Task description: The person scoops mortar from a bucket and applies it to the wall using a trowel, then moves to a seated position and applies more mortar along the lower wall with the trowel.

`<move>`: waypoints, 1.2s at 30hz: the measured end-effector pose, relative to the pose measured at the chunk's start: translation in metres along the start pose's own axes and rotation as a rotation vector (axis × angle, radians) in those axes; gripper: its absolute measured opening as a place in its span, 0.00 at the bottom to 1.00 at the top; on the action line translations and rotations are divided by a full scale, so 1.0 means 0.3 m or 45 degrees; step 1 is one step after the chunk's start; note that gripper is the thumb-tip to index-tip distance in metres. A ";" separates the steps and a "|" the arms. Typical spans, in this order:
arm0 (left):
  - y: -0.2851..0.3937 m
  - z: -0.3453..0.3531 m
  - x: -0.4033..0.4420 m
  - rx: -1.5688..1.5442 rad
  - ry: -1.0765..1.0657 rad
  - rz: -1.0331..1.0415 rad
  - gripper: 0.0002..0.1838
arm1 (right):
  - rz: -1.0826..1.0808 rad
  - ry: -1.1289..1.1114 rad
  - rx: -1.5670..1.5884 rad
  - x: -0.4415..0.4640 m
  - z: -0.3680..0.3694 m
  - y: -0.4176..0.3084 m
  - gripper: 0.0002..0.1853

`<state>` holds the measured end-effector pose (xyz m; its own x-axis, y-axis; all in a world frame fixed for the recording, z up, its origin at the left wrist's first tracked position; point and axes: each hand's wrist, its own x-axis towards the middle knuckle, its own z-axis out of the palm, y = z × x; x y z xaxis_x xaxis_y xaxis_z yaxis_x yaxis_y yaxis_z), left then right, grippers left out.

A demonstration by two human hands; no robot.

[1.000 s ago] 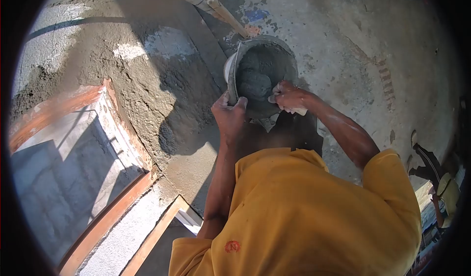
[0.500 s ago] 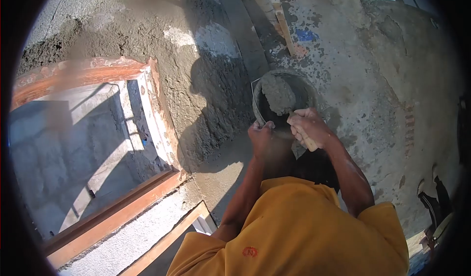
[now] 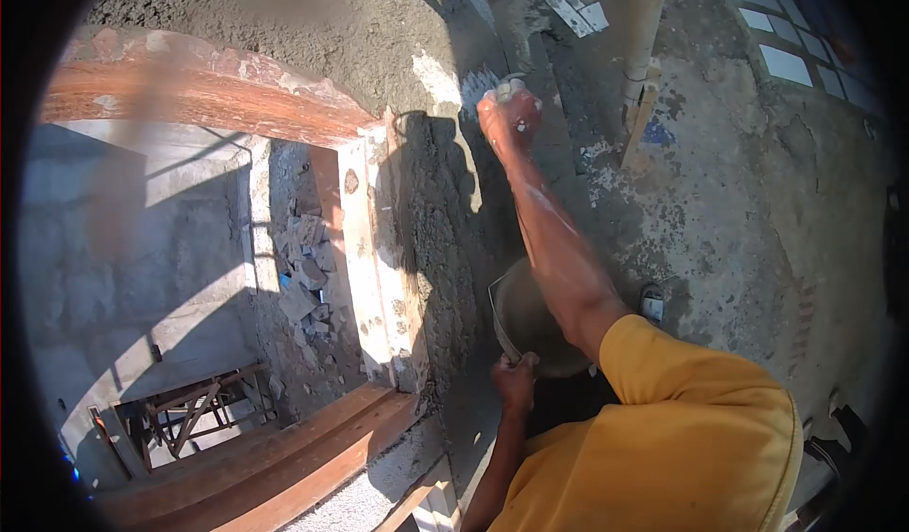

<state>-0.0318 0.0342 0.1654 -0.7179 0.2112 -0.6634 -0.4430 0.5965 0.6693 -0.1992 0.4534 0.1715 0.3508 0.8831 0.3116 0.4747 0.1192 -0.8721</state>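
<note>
My left hand point(image 3: 515, 381) is closed on the near rim of a round bucket point(image 3: 500, 319), which hangs or stands low beside the wall; its bottom is hidden. My right arm stretches across the bucket to the wall. At its end my right hand point(image 3: 511, 120) makes a fist around the trowel, whose handle was plain a moment ago; the blade is hidden now. The fist is close to rough grey mortar point(image 3: 369, 35) and a whitish bare patch point(image 3: 483, 87).
A reddish wooden window frame point(image 3: 218, 92) opens on a room with rubble point(image 3: 308, 276) and a trestle point(image 3: 204, 404). A pipe point(image 3: 641, 40) and a wooden strip point(image 3: 640, 125) lie to the right. Far below right, another person's feet point(image 3: 838, 437) show.
My right hand has gone from above the bucket up and forward to the wall with the trowel. My left hand still grips the bucket's rim. The view has shifted.
</note>
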 end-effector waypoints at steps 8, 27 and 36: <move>-0.107 0.088 0.127 -0.055 0.024 -0.038 0.14 | -0.204 -1.790 0.068 -0.198 -0.990 0.249 0.10; 0.417 0.657 -0.207 0.542 -0.137 0.903 0.24 | -1.122 -1.798 -0.587 0.474 -1.298 0.520 0.12; 0.455 0.715 -0.334 0.219 -0.349 0.825 0.19 | 0.390 -2.445 -0.435 0.575 -1.334 0.637 0.20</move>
<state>0.0948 0.2605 0.2517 -0.6372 0.7368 -0.2262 0.1331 0.3943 0.9093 0.2751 0.4468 0.2095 -0.6361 0.1241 -0.7616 0.7692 0.0239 -0.6385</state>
